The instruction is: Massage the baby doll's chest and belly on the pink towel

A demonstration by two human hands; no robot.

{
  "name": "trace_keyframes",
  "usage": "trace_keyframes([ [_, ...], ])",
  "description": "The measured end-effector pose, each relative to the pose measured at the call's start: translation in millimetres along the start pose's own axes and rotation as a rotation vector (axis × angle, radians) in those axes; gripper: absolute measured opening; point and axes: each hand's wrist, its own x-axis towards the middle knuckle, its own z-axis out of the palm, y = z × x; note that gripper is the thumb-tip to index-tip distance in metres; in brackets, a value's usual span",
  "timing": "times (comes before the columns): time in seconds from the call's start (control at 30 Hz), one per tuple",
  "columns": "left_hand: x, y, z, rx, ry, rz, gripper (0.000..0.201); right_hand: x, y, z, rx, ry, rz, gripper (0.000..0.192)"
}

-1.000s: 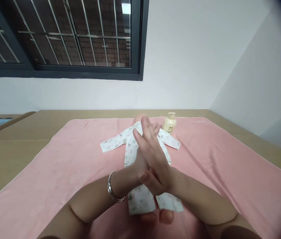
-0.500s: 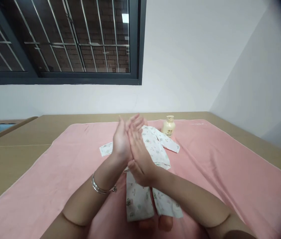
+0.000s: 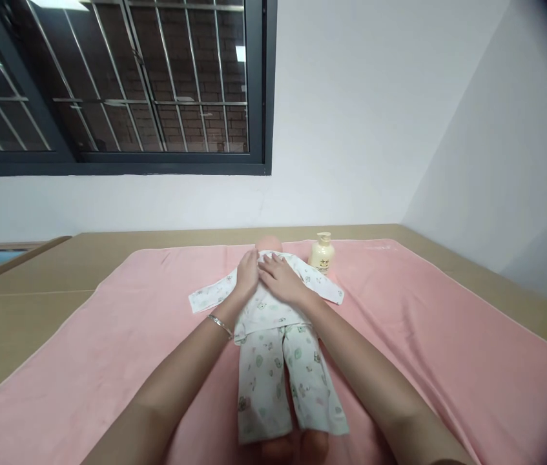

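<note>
A baby doll (image 3: 268, 244) lies on its back, its bald head away from me and its feet towards me. It wears a white printed top (image 3: 273, 313) and matching trousers (image 3: 263, 381), with both sleeves spread out sideways. My left hand (image 3: 248, 274) rests edge-on at the upper chest, fingers stretched forward and holding nothing. Beside it, my right hand (image 3: 280, 278) lies flat on the chest with its fingers extended. The fingertips of both hands come close together just below the head. A bracelet (image 3: 219, 326) circles my left wrist.
Under the doll spreads a pink blanket (image 3: 147, 342) on a wooden surface (image 3: 35, 323). A cream pump bottle (image 3: 321, 254) stands near the blanket's far edge, right of the doll's head. Behind are a white wall (image 3: 350, 129) and a barred window (image 3: 157, 97).
My hands were pressed palm to palm, raised above the doll. They have parted and come down onto its chest, uncovering more of the clothes and the head.
</note>
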Motion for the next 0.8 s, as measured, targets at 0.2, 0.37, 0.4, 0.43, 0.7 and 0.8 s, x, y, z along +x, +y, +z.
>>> trace_keyframes([
  [0.2,-15.4,-26.8,10.3,0.095,-0.005,0.107,0.028,5.7,34.0,7.6,-0.168,-0.013,0.191,0.057],
  [0.37,-13.2,-37.1,10.1,0.072,0.07,0.141,0.031,3.7,20.3,19.0,-0.285,0.043,0.308,0.058],
  [0.4,-12.4,-39.5,10.4,0.085,0.076,0.149,0.032,3.9,17.7,21.2,-0.287,0.035,0.232,0.055],
  [0.43,-11.8,-41.6,10.7,0.102,0.082,0.156,0.034,4.7,17.0,22.5,-0.273,0.017,0.148,0.052],
  [0.7,-13.3,-46.4,13.0,0.241,0.106,0.25,0.041,12.1,43.1,19.9,-0.237,0.088,0.247,0.053],
  [0.8,-13.5,-46.8,12.7,0.303,0.107,0.252,0.035,6.4,28.4,27.3,-0.353,0.105,0.3,0.054],
])
